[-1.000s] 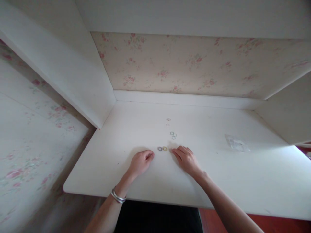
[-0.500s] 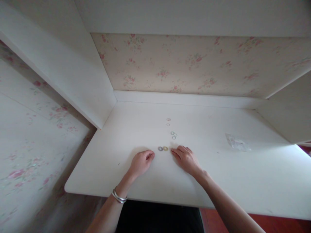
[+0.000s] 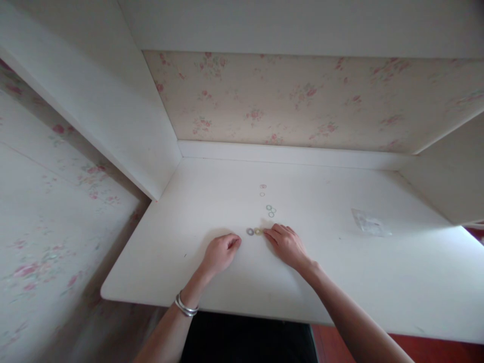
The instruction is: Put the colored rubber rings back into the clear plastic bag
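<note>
My left hand (image 3: pixel 222 250) rests on the white desk, its thumb and fingers pinched together; whatever they may hold is hidden. Just right of it lies a grey ring (image 3: pixel 247 232), apart from the fingertips. Beside that ring is a yellowish ring (image 3: pixel 257 232). The fingertips of my right hand (image 3: pixel 286 244) are together at the right edge of this yellowish ring and cover part of it. Whether they grip it or something small cannot be made out. Farther back lie several thin greenish rings (image 3: pixel 271 215) and a few pale pinkish rings (image 3: pixel 262 194).
A clear plastic bag (image 3: pixel 370 224) lies on the right of the desk (image 3: pixel 212 196). White side panels (image 3: pixel 151 166) and a floral-papered back wall (image 3: pixel 253 101) enclose it. The rounded front left corner is an open edge.
My right hand has moved slightly left, bringing its fingertips to the yellowish ring. My left hand and the rings stay where they were.
</note>
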A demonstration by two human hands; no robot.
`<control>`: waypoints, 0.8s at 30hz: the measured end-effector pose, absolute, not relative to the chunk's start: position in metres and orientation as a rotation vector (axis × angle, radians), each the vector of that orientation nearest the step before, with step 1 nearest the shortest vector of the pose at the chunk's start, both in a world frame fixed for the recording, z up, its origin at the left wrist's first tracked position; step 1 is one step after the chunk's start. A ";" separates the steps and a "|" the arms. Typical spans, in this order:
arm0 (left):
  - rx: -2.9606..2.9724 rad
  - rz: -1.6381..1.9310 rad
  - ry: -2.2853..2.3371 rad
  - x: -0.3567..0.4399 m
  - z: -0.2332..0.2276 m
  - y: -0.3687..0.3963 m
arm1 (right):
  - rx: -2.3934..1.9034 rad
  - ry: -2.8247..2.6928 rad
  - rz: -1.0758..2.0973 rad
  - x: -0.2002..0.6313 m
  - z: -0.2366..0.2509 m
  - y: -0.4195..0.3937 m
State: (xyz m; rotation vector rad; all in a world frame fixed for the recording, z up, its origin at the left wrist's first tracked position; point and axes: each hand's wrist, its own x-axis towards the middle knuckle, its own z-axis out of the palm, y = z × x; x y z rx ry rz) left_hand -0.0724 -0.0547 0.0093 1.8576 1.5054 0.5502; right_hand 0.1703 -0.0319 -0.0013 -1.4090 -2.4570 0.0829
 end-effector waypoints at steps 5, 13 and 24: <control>1.854 0.547 1.512 -0.072 0.009 -0.055 | -1.407 -2.446 0.101 0.170 0.003 -0.032; 1.710 0.669 1.474 -0.072 0.010 -0.052 | -1.389 -2.285 0.202 0.175 0.010 -0.037; 2.254 0.599 1.392 -0.021 0.033 0.053 | -1.717 -1.533 0.533 0.206 -0.007 -0.059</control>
